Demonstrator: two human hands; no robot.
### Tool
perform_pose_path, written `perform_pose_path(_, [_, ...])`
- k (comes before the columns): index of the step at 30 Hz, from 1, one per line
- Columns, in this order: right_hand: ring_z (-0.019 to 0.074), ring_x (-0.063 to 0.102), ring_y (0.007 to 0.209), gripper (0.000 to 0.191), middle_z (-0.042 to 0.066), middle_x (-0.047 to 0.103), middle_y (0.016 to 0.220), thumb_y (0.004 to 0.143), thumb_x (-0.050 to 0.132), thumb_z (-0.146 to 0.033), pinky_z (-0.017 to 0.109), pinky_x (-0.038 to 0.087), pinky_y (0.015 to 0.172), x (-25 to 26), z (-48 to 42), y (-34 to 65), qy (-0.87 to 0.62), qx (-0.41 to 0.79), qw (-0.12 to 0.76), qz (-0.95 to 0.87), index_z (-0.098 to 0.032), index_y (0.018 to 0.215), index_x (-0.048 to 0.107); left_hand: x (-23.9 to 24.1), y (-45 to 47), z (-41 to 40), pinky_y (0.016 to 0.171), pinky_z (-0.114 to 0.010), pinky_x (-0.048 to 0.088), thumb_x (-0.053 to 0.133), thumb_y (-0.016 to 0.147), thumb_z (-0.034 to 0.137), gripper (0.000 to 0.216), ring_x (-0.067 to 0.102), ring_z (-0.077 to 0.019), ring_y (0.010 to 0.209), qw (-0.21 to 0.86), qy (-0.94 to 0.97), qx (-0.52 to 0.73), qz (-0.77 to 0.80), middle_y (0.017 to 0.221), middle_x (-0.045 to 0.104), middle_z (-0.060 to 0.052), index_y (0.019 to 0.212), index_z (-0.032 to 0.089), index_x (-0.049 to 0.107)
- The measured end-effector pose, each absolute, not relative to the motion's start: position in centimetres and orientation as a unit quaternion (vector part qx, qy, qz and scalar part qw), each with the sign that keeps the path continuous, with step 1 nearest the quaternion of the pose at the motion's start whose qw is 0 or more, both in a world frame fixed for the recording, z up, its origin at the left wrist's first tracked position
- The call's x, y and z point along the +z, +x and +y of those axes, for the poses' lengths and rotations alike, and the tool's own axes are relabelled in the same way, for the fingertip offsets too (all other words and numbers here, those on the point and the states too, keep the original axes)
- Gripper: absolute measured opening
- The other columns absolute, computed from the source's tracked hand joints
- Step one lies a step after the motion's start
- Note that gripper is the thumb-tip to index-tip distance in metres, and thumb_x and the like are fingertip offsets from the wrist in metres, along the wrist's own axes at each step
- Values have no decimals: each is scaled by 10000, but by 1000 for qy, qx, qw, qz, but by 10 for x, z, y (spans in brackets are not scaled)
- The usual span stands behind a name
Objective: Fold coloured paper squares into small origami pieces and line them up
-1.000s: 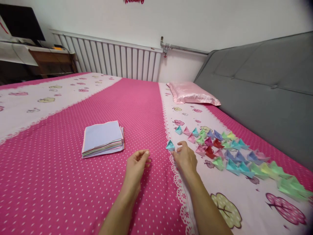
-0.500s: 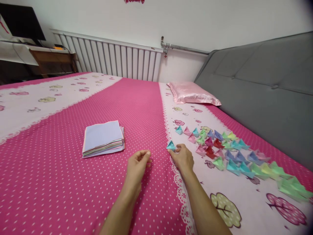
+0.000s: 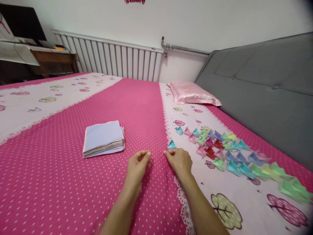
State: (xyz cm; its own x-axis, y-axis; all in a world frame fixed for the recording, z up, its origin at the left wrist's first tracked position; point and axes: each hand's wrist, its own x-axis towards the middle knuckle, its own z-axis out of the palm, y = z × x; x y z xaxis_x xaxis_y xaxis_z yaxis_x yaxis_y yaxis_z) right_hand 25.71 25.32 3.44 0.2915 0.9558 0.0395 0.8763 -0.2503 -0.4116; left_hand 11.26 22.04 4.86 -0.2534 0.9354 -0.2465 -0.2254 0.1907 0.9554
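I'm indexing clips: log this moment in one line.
left hand: nothing seen held | right hand: near turquoise folded paper boat | rest: square stack of coloured paper on pink dotted bedspread

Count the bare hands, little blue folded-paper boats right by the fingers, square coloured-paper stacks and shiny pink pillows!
Bare left hand and right hand: 2
Blue folded-paper boat: 1
Square coloured-paper stack: 1
Shiny pink pillow: 1
Total: 5

The person's slender bare left hand (image 3: 137, 164) and matching bare right hand (image 3: 179, 161), with slim fingers (image 3: 140, 153) and rounded thumb tips (image 3: 148, 153), run into narrow wrists (image 3: 187, 178) and smooth forearms (image 3: 201, 202) that widen gradually towards the lower edge of the view
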Motion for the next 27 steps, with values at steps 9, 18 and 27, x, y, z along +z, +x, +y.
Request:
perform_pose_path(9, [239,576,950,360,82,632,1075,785,500,-320,324,435,770,26,249,244,-732,68,189,-651,-180,1101,602,46,111,222,574,-227,408,701,586,331,301,576,-125,608,525,318,557,559,711,640,-63,791,118,642])
perform_pose_path(18, [269,491,1057,556,111,574,1179,763,524,-389,338,359,907,9,267,264,-716,44,234,-656,-105,1239,479,47,111,221,578,-222,410,698,590,312,281,563,-118,606,524,316,558,561,716,641,-60,789,120,646])
perform_pose_path(27, [253,504,1078,567,107,578,1182,742,557,-346,333,365,919,6,272,269,-692,79,279,-661,-144,1262,453,48,111,220,576,-228,412,701,593,317,298,561,-115,584,530,317,556,557,706,637,-62,805,115,643])
